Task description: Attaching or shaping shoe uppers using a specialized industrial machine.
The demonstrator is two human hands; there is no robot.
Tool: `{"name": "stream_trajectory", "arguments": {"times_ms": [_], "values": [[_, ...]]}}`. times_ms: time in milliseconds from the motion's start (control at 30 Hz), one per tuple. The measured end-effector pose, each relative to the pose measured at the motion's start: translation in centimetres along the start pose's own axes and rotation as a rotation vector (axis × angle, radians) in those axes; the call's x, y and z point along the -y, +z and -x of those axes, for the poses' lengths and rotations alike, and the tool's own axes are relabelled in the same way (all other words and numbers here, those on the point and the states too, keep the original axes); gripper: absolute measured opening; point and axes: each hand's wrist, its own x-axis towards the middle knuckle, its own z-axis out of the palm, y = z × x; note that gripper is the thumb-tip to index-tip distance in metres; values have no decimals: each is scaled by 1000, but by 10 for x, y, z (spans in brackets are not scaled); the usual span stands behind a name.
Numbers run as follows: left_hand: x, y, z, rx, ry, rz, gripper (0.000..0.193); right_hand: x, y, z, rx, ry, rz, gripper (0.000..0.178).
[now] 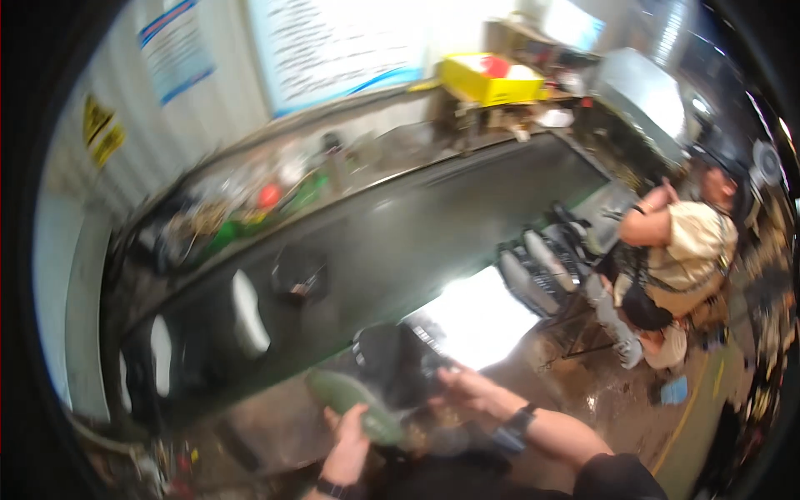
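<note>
Left hand: the left hand (350, 429) is at the near side, its fingers clamped on the lower side of a green shoe-shaped piece (358, 406), with a dark band at the wrist.
Green piece: held just outside the near edge of the long dark tabletop (400, 229), lying aslant, its rounded upper end toward that edge.
Right hand: the right hand (471, 392) is beside the right end of a black piece (398, 362); blur hides whether its fingers are closed on it or merely near, so I cannot tell. A dark watch (522, 419) sits on the wrist.
Black piece: at the tabletop's near edge, next to the green piece, with small pale marks along its upper rim.
Pale soles: two narrow white sole-shaped pieces, one (248, 312) farther right, the other (161, 354) nearer the left end of the tabletop.
Dark rounded thing: it (300, 271) lies toward the tabletop's far edge, right of the pale soles; too blurred to name.
Grey-and-black shoes: a row (537, 271) by the near edge, toward the right end, beside a glaring white patch (477, 318).
Far edge: mixed clutter beyond it, including a red ball-like thing (268, 196).
Far right corner: a yellow box (492, 81) beyond it.
Co-worker: a person in a cream top (696, 237), past the right end, forearms raised.
</note>
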Motion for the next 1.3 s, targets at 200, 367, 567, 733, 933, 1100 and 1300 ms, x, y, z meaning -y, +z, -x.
{"name": "stream_trajectory", "arguments": {"times_ms": [200, 367, 567, 733, 933, 1100, 1300], "values": [[16, 6, 8, -269, 301, -174, 87, -28, 49, 45, -31, -339, 404, 59], [-98, -42, -8, 448, -427, 502, 42, -79, 81, 88, 198, -1145, 1584, 38], [-75, -57, -67, 222, 10, -305, 29, -140, 36, 45, 275, -1381, 1863, 43], [-60, -30, -102, -153, 592, -794, 28, -140, 36, -3, 294, -1331, 1527, 58], [-40, -53, -86, -290, 607, -849, 39, -110, 48, 10, 246, -1182, 1254, 82], [-22, -6, -46, -439, 369, -1055, 64, -111, 22, 14, 326, -1104, 1463, 75], [-32, 3, -51, -457, 355, -919, 52, -112, 0, -29, 488, -1184, 1500, 77]]}}
